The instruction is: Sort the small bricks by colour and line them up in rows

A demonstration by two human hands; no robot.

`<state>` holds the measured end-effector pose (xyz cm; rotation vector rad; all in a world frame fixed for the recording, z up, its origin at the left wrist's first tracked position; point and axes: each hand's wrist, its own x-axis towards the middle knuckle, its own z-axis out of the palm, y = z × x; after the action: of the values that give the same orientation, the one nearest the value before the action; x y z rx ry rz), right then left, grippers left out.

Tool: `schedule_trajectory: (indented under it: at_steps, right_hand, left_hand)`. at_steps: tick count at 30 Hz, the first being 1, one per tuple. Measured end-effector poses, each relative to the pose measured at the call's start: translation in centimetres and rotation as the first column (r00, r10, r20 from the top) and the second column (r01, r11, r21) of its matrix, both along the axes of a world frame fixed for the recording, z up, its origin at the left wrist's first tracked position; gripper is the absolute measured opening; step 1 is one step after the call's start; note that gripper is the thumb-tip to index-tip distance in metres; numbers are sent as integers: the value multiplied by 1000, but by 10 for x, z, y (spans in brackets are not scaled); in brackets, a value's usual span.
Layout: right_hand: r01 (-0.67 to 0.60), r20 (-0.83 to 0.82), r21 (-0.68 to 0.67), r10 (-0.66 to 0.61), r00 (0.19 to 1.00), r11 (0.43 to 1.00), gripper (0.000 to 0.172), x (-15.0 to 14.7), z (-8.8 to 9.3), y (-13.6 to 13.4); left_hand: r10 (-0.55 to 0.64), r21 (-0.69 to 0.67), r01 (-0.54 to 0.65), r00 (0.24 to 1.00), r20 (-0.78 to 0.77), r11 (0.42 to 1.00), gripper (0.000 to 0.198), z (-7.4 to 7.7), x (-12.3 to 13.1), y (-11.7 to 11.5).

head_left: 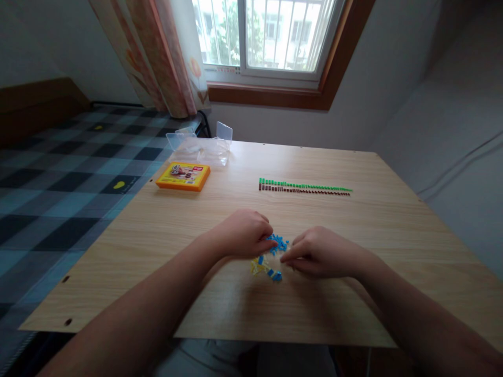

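Small blue pieces (280, 244) lie in a loose pile on the wooden table, between my two hands. My left hand (249, 233) is curled at the pile's left edge, its fingertips close to the blue pieces; anything in them is too small to tell. Just right of the pile is my right hand (312, 253), its fingers drawn together and pointing left, with whatever they may hold hidden. Yellow pieces (257, 266) and a few larger blue pieces (275, 275) sit nearer the front, below the hands.
Behind the hands, a row of green pieces (302, 185) runs beside a row of dark brown pieces (302, 191). An orange and yellow box (184, 176) lies at the back left of the table (137, 262), with clear plastic packaging (202, 151) behind it.
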<state>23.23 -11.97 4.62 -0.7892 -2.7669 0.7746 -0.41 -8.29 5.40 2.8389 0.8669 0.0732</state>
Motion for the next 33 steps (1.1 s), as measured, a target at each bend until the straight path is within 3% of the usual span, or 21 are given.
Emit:
schedule_trajectory:
  at_steps: [3, 9, 20, 26, 33]
  right_hand:
    - [28, -46, 17, -27, 999, 999, 23, -1, -2, 0]
    - [-91, -103, 47, 95, 990, 995, 20, -6, -9, -9]
    - [-138, -27, 192, 145, 989, 972, 16, -16, -24, -12]
    - [-67, -10, 213, 70, 997, 975, 18, -12, -22, -8]
    - [172, -109, 308, -145, 983, 936, 17, -10, -25, -3]
  left_hand:
    - [29, 24, -29, 1000, 5, 999, 35, -1, -1, 2]
    - [96, 36, -96, 995, 8, 995, 37, -1, -4, 6]
    - [106, 27, -106, 994, -1, 994, 36, 0, -4, 6]
    - [59, 20, -59, 998, 34, 998, 34, 0, -7, 7]
    - [47, -16, -46, 998, 48, 999, 28, 6, -12, 8]
